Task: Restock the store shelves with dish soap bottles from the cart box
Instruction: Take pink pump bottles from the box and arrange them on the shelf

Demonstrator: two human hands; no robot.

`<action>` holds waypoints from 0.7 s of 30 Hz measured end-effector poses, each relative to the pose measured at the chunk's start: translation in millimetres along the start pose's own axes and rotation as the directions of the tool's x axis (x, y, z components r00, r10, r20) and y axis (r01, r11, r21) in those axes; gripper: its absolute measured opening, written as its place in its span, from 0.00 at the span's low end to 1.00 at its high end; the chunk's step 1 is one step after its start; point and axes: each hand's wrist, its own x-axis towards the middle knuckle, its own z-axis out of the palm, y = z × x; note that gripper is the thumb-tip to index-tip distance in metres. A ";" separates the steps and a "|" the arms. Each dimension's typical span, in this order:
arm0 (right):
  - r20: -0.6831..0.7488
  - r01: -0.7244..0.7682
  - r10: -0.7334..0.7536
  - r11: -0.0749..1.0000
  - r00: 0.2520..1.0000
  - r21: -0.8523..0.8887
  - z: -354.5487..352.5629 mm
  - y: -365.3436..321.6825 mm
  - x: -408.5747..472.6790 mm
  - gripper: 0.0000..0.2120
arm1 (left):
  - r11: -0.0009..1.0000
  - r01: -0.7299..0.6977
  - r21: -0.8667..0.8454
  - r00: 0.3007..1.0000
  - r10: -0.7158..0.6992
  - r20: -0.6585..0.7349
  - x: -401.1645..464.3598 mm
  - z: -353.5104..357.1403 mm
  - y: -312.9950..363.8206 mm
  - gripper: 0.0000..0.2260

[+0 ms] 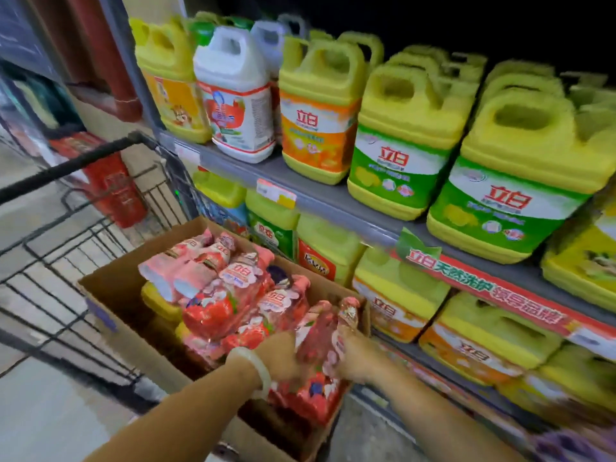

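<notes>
A brown cardboard box rests in a black wire cart beside the shelves. It holds several pink-red dish soap bottles lying on their sides, with a yellow bottle underneath. My left hand and my right hand both grip one pink-red bottle at the box's near right corner, one hand on each side of it. A pale bangle sits on my left wrist.
Grey shelves on the right carry rows of large yellow jugs and one white jug. A lower shelf holds more yellow jugs. A red container stands beyond the cart. Grey floor lies on the left.
</notes>
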 end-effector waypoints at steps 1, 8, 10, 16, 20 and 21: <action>-0.010 -0.021 0.021 0.999 1.000 0.038 3.6 -0.1 3.6 0.30 | 0.998 -0.028 -0.048 0.999 0.029 0.030 10.5 -0.9 -3.5 0.33; -0.114 -0.022 0.039 0.989 0.993 0.148 13.2 4.7 23.4 0.50 | 0.963 -0.029 -0.268 0.996 0.050 0.071 82.6 7.6 -5.9 0.54; -0.121 -0.038 0.055 0.989 0.991 0.142 13.6 7.1 22.7 0.51 | 0.969 -0.033 -0.246 0.995 0.054 0.082 100.1 9.6 -4.7 0.54; -0.135 -0.110 0.161 0.940 0.978 0.323 13.9 1.5 10.5 0.47 | 0.922 0.104 -0.373 0.990 -0.059 0.131 111.5 10.7 -10.7 0.54; -0.192 -0.078 0.218 0.830 0.957 0.553 12.8 -11.9 6.4 0.42 | 0.858 0.162 -0.487 0.986 -0.117 0.121 83.9 -5.7 -7.9 0.23; -0.180 -0.064 0.218 0.789 0.959 0.611 12.5 -13.8 6.1 0.38 | 0.836 0.159 -0.525 0.986 -0.111 0.121 79.3 -8.4 -10.2 0.18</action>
